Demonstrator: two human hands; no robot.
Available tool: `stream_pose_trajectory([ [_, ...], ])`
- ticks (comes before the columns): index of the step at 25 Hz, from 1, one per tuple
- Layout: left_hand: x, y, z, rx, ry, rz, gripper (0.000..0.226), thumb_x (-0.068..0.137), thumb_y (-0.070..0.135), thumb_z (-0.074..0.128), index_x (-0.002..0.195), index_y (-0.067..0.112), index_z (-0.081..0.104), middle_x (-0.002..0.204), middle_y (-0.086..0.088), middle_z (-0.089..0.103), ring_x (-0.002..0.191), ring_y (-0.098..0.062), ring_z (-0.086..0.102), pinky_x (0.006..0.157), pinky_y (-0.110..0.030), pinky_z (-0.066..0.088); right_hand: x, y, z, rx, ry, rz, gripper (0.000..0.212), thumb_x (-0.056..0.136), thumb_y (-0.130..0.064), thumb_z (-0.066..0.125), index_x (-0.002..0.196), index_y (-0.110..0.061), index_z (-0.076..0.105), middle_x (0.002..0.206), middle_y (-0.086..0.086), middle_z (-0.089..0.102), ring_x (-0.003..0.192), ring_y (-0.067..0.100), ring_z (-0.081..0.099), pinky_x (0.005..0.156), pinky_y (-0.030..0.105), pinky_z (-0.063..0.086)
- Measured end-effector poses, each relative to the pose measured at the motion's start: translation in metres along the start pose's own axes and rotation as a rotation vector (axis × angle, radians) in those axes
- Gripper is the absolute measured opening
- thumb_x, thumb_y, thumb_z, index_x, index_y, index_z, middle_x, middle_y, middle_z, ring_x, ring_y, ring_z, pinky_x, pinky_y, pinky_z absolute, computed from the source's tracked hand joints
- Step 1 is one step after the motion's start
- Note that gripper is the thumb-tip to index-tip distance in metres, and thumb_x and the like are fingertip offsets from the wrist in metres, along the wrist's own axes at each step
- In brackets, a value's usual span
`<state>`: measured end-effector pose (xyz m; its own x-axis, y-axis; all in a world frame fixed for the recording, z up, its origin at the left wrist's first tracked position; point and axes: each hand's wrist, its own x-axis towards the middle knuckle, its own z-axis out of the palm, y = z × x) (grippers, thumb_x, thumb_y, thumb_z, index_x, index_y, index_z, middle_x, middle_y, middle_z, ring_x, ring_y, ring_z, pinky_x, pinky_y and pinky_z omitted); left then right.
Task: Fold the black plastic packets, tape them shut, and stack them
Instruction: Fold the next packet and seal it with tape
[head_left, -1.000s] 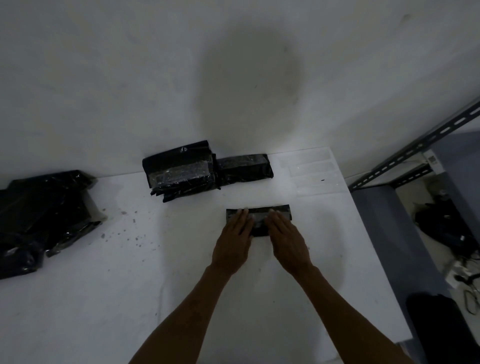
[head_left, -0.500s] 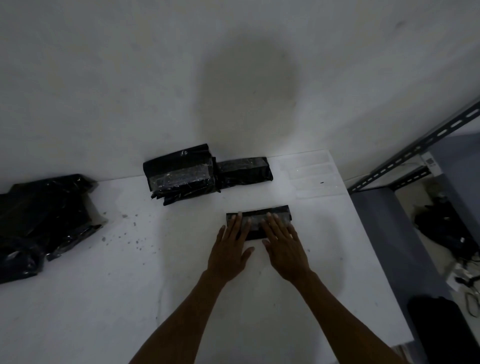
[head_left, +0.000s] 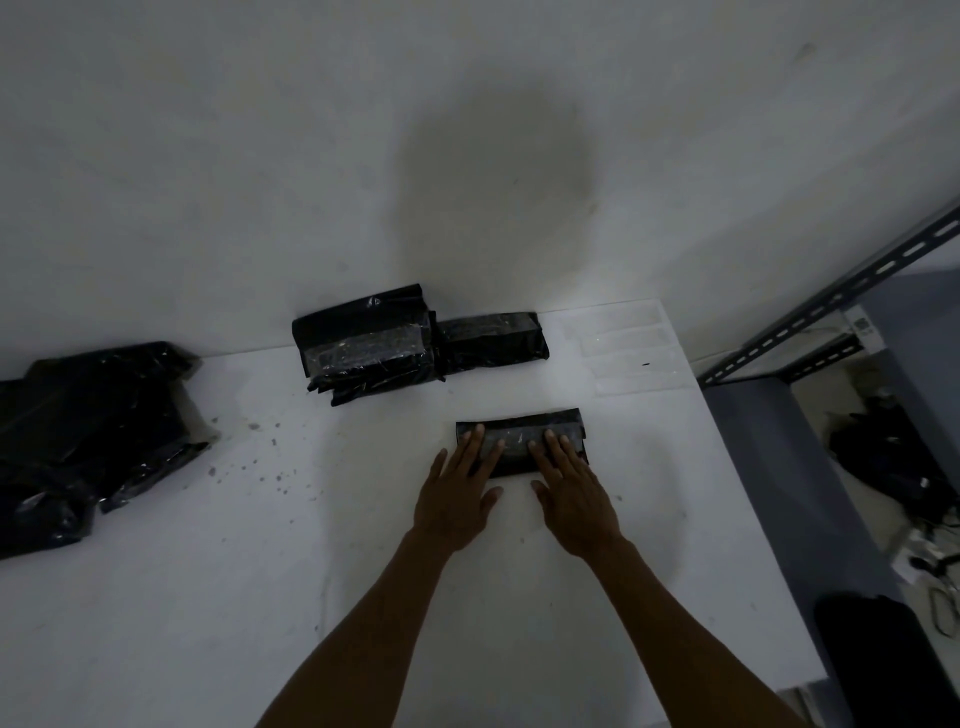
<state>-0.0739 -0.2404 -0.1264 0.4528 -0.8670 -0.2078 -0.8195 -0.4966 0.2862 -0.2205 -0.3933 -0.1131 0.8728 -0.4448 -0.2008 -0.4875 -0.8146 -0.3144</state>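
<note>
Pressing apparently taped packet (head_left: 518, 425): left hand (head_left: 457, 501), right hand (head_left: 575, 501).

A folded packet (head_left: 519, 434) lay on the table (head_left: 208, 597), right of centre; the left hand (head_left: 457, 499) and right hand (head_left: 574, 499) lay flat on it, side by side. Behind it and to the left, a stack of taped packets (head_left: 363, 345) stood against the wall (head_left: 260, 156), with a single packet (head_left: 491, 338) touching its right side. Tape strips (head_left: 628, 345) lay at the far right corner, and a heap of loose packets (head_left: 88, 431) at the left edge. A slotted-angle rack (head_left: 852, 291) stood right of the table.
</note>
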Motion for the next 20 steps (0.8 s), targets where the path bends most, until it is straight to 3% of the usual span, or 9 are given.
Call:
stream_pose_trajectory([
  [3, -0.002, 0.011, 0.001, -0.066, 0.064, -0.037, 0.069, 0.099, 0.057, 0.023, 0.156, 0.030, -0.004, 0.164, -0.012, -0.010, 0.151, -0.027, -0.005, 0.121, -0.043, 0.009, 0.003, -0.006, -0.003, 0.073, 0.110, 0.096, 0.061, 0.100, -0.048, 0.022, 0.154, -0.021, 0.028, 0.163, 0.012, 0.014, 0.149, 0.032, 0.015, 0.113, 0.047, 0.029],
  [6, -0.006, 0.021, 0.006, -0.109, 0.035, -0.091, 0.079, 0.096, 0.063, 0.021, 0.156, 0.021, -0.010, 0.161, -0.014, -0.019, 0.151, -0.026, -0.011, 0.122, -0.037, 0.007, 0.002, -0.007, 0.008, 0.190, 0.121, 0.180, 0.058, 0.102, -0.038, 0.041, 0.154, -0.018, 0.025, 0.163, 0.016, 0.012, 0.148, 0.035, 0.021, 0.110, 0.047, 0.039],
  [9, -0.004, 0.022, 0.005, -0.142, 0.028, -0.097, 0.085, 0.095, 0.066, 0.024, 0.156, 0.018, -0.009, 0.160, -0.013, -0.023, 0.151, -0.025, -0.011, 0.123, -0.036, 0.008, 0.005, -0.003, 0.007, 0.244, 0.112, 0.202, 0.056, 0.102, -0.029, 0.048, 0.153, -0.017, 0.030, 0.162, 0.014, 0.017, 0.142, 0.034, 0.035, 0.107, 0.049, 0.045],
  [12, -0.005, 0.018, 0.002, -0.208, 0.036, -0.091, 0.080, 0.098, 0.060, 0.034, 0.156, 0.022, -0.006, 0.161, -0.012, -0.020, 0.151, -0.026, 0.002, 0.122, -0.039, 0.019, 0.008, -0.002, -0.001, 0.138, 0.189, 0.200, 0.050, 0.098, -0.028, 0.054, 0.144, -0.014, 0.044, 0.152, 0.018, 0.037, 0.132, 0.035, 0.045, 0.106, 0.050, 0.044],
  [15, -0.006, 0.012, 0.003, -0.227, 0.027, -0.080, 0.081, 0.097, 0.053, 0.044, 0.154, 0.027, -0.007, 0.160, -0.007, -0.021, 0.150, -0.026, 0.014, 0.116, -0.035, 0.030, 0.006, -0.002, 0.002, 0.164, 0.186, 0.211, 0.053, 0.096, -0.027, 0.057, 0.145, -0.012, 0.043, 0.150, 0.018, 0.038, 0.129, 0.033, 0.044, 0.101, 0.048, 0.047],
  [17, -0.004, 0.008, 0.002, -0.250, 0.007, -0.080, 0.082, 0.096, 0.051, 0.049, 0.156, 0.027, -0.003, 0.160, -0.005, -0.022, 0.149, -0.026, 0.016, 0.115, -0.032, 0.030, 0.006, -0.001, 0.001, 0.194, 0.181, 0.211, 0.051, 0.096, -0.025, 0.058, 0.144, -0.011, 0.045, 0.149, 0.016, 0.040, 0.128, 0.032, 0.045, 0.100, 0.046, 0.048],
  [20, -0.001, 0.012, -0.001, -0.227, 0.067, -0.088, 0.077, 0.096, 0.053, 0.048, 0.157, 0.023, 0.010, 0.162, -0.010, -0.015, 0.151, -0.029, 0.007, 0.118, -0.037, 0.021, 0.013, -0.002, -0.012, 0.083, 0.236, 0.182, 0.038, 0.094, -0.021, 0.059, 0.131, -0.014, 0.054, 0.131, 0.014, 0.052, 0.112, 0.029, 0.054, 0.089, 0.041, 0.051],
])
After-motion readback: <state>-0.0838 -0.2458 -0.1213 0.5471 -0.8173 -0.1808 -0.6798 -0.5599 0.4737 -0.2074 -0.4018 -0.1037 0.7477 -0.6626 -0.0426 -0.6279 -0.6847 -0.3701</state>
